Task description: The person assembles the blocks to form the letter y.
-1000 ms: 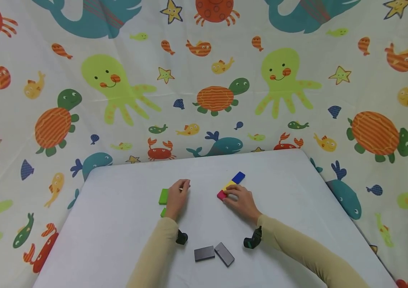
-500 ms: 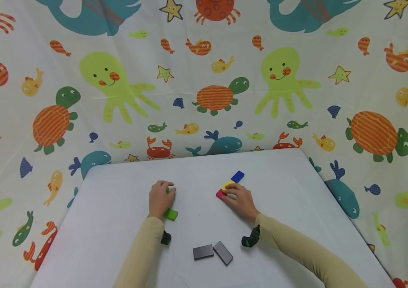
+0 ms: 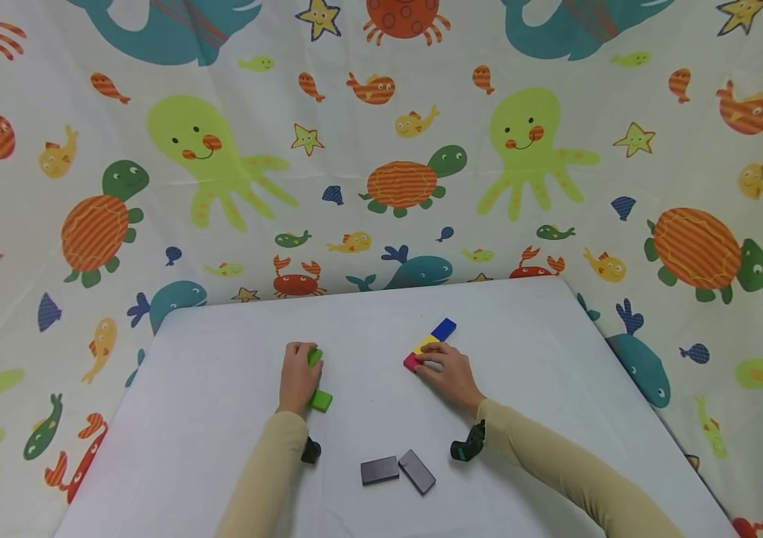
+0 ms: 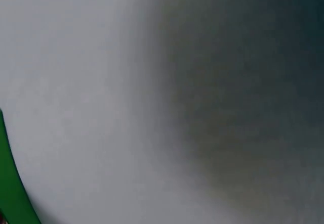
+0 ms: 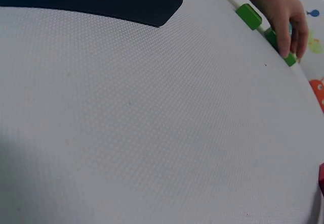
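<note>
My left hand (image 3: 299, 377) grips a green block (image 3: 314, 357) on the left part of the white table, thumb on its near side and fingers over the far side. Just below that hand lies a second green block (image 3: 321, 401), partly covered by it. A green edge (image 4: 14, 188) shows at the left of the left wrist view. My right hand (image 3: 451, 375) pinches the red block (image 3: 411, 362) with thumb and index finger. This block is the near end of a slanting row, followed by a yellow block (image 3: 426, 344) and a blue block (image 3: 445, 329).
Two dark grey blocks, one lying sideways (image 3: 380, 471) and one slanted (image 3: 417, 472), rest near the front of the white table (image 3: 186, 418). Behind the table hangs a cloth (image 3: 341, 157) printed with sea animals. Each wrist wears a small black camera (image 3: 468, 444).
My left hand has moved left onto the far green block and now grips it, and the block has turned and lies slightly further right. The right hand stays at the red block.
</note>
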The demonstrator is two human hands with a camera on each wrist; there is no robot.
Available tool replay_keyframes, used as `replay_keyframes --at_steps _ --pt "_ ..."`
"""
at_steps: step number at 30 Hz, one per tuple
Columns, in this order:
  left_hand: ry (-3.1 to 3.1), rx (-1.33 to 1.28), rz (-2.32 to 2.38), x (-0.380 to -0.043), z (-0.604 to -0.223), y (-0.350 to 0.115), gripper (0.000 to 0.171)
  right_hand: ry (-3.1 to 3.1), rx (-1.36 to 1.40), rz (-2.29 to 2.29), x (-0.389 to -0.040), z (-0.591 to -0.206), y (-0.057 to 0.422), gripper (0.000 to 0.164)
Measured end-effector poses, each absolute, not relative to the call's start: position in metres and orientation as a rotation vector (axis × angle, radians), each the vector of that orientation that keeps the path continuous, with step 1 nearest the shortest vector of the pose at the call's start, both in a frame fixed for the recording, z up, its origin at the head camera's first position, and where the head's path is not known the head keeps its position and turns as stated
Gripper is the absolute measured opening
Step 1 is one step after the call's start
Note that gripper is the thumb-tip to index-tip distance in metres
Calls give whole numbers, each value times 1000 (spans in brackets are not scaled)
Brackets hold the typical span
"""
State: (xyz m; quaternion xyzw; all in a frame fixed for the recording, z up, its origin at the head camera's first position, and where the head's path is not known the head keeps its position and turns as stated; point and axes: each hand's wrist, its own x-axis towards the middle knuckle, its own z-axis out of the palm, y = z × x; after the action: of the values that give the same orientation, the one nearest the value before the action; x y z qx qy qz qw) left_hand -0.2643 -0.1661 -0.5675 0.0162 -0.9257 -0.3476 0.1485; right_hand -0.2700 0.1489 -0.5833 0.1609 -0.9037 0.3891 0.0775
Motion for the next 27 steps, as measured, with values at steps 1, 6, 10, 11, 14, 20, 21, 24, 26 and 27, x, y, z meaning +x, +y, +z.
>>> replay_keyframes --at_steps 1,6,10,11,14,20,21,24,26,27 --pt "-2662 43 -1000 -265 -568 -166 30 -2710 480 1165 -270 -584 149 25" --pt "-2693 22 -949 -266 -566 -166 29 -2707 476 1168 -270 -584 148 25" --pt "-2708 -2 -958 -266 -563 -163 28 -2702 472 1168 -270 -584 148 25" --pt "-2711 -11 -968 -266 -562 -162 28 -2702 472 1166 -270 -584 148 25" --pt "-2716 -49 -1004 -266 -561 -158 27 -2707 476 1160 -270 -586 148 24" --pt "-2831 -174 -1073 -268 -559 -158 35 -2711 486 1158 -269 -586 150 24" --pt "-2872 -212 -1084 -269 -558 -159 38 -2712 486 1157 -268 -586 150 25" --pt "-3009 -354 -1084 -272 -552 -163 50 -2718 489 1147 -269 -587 152 25" --pt "-3088 -438 -1056 -273 -548 -165 58 -2717 492 1143 -269 -587 152 26" --pt "-3123 -467 -1044 -274 -545 -166 62 -2714 497 1140 -269 -587 153 26"
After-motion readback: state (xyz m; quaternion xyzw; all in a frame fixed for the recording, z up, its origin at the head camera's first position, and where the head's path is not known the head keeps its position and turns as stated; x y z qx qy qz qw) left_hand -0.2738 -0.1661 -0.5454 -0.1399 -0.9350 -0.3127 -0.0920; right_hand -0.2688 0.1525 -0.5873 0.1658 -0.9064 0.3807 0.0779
